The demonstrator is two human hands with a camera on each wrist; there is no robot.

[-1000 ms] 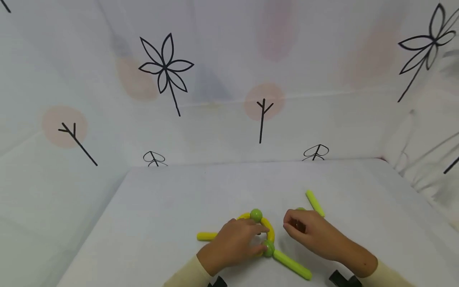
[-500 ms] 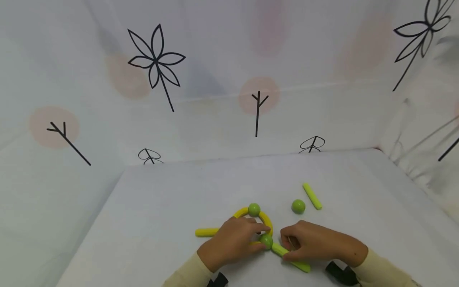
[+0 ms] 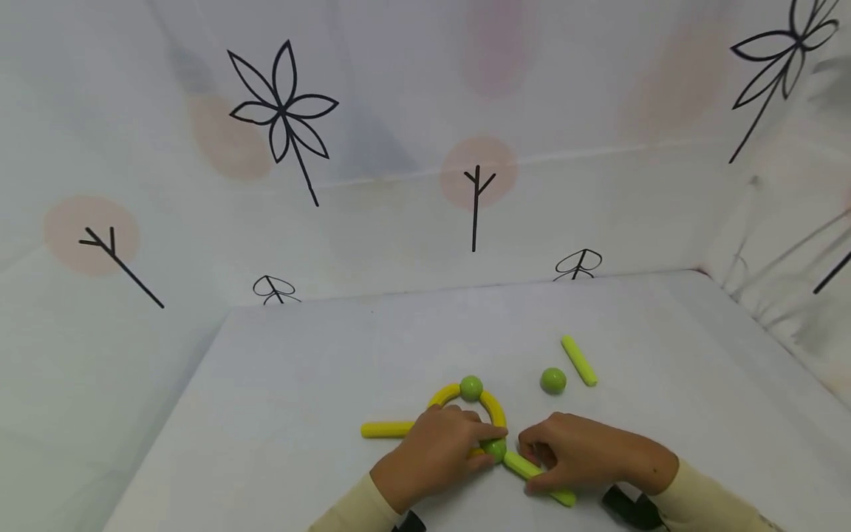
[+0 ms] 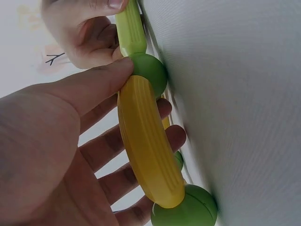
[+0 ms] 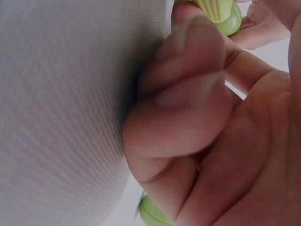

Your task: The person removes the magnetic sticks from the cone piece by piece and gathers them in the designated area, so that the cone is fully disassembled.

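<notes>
Ring (image 3: 494, 408) sits on the near part of the surface (image 3: 299, 369); the left hand (image 3: 435, 452) grips its near green ball (image 3: 495, 450), the right hand (image 3: 581, 452) pinches the green stick (image 3: 521, 465) meeting it; 1 loose ball (image 3: 553, 380) lies farther right.

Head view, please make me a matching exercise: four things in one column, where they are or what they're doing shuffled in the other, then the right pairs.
Column one
1. Left hand
2. Right hand
3. Loose green ball
4. Straight yellow stick

Column two
A. Apart from both hands, near a loose light-green stick
B. Pinches the light-green stick beside the ring
C. One end hidden behind a hand, the other pointing to the picture's left
D. Holds the yellow-and-green ring

Right pairs
1-D, 2-B, 3-A, 4-C
</notes>
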